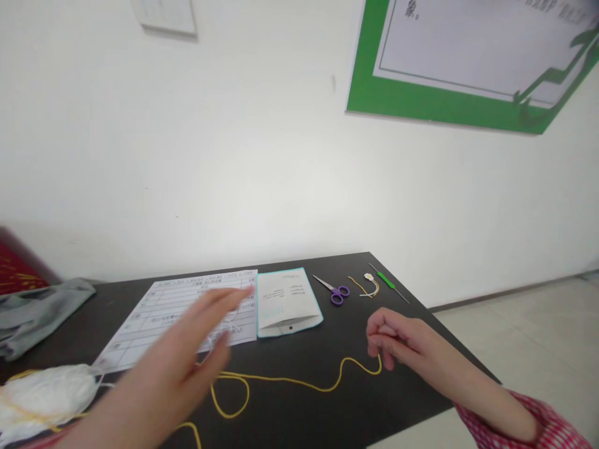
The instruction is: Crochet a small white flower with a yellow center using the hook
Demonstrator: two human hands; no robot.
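Yellow yarn [299,380] runs in loose curves across the black table, and my right hand [395,340] pinches it near one end between thumb and fingers. My left hand [201,349], somewhat blurred, hovers over the printed sheet with thumb and fingers apart and nothing seen between them. Thin white yarn [229,325] lies on the sheet just past the left fingers. At the lower left rests a ball of white yarn [51,396] with yellow strands over it, partly cut off by the frame edge.
On the table [290,421] lie a printed sheet [187,290], a white pouch [285,299], purple scissors [337,293], a small white flower piece [369,277] with yarn tails and a green-handled crochet hook [386,279]. Grey cloth [44,312] sits left. A wall [262,156] stands behind.
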